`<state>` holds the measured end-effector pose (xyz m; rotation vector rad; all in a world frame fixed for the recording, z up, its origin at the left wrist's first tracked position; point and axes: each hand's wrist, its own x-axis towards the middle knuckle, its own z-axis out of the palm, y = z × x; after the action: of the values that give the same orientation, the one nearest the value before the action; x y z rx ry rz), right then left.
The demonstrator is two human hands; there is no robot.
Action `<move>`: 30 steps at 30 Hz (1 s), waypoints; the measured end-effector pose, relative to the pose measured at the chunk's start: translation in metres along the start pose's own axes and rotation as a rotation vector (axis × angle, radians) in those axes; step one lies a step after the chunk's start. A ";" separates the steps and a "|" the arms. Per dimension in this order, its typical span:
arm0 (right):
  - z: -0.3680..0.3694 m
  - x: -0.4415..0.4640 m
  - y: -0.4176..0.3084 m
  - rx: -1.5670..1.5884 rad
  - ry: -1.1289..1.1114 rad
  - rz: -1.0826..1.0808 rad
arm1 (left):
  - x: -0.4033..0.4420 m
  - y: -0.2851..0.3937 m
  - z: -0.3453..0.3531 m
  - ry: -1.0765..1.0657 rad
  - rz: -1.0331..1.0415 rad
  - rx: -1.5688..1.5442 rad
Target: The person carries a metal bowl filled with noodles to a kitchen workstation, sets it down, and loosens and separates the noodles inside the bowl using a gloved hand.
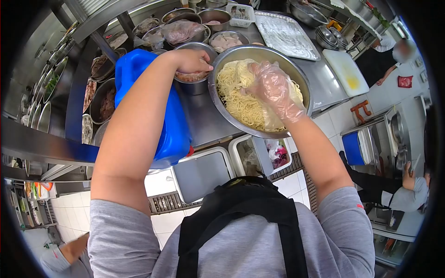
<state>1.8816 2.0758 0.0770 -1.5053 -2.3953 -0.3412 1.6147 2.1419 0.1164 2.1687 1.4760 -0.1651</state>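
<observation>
A large metal bowl (308, 88) of pale yellow noodles (238, 99) sits on the steel counter. My right hand (273, 88), in a clear plastic glove, is down in the bowl with its fingers curled into the noodles. The fingertips are partly hidden by noodles and the crinkled glove. My bare left hand (192, 61) is at the bowl's left rim, its fingers bent against the edge. Beneath it stands a smaller metal pot (194, 88) with reddish food inside. A blue plastic jug (174, 123) stands beside my left forearm.
Several metal pots of meat (227, 41) stand behind the bowl. A floury metal tray (285, 34) and a white cutting board (345, 72) lie to the right. Open bins (204, 173) are below the counter edge. Other people (408, 194) are at the right and lower left.
</observation>
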 end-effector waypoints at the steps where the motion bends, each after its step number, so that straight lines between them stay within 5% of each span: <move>1: -0.007 0.002 -0.001 0.002 -0.072 0.011 | 0.001 0.000 0.000 -0.003 -0.001 0.014; 10: 0.007 0.043 -0.020 0.106 -0.452 0.138 | 0.013 -0.011 0.007 0.015 0.043 -0.040; 15: 0.032 0.022 -0.018 -0.143 -0.019 -0.022 | 0.003 -0.003 0.002 -0.003 0.038 -0.077; 30: 0.023 0.011 0.012 -0.014 0.056 -0.097 | 0.004 -0.006 0.001 0.003 0.070 0.053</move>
<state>1.8853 2.0978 0.0605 -1.3704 -2.4320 -0.4165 1.6111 2.1461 0.1124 2.2597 1.4103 -0.1788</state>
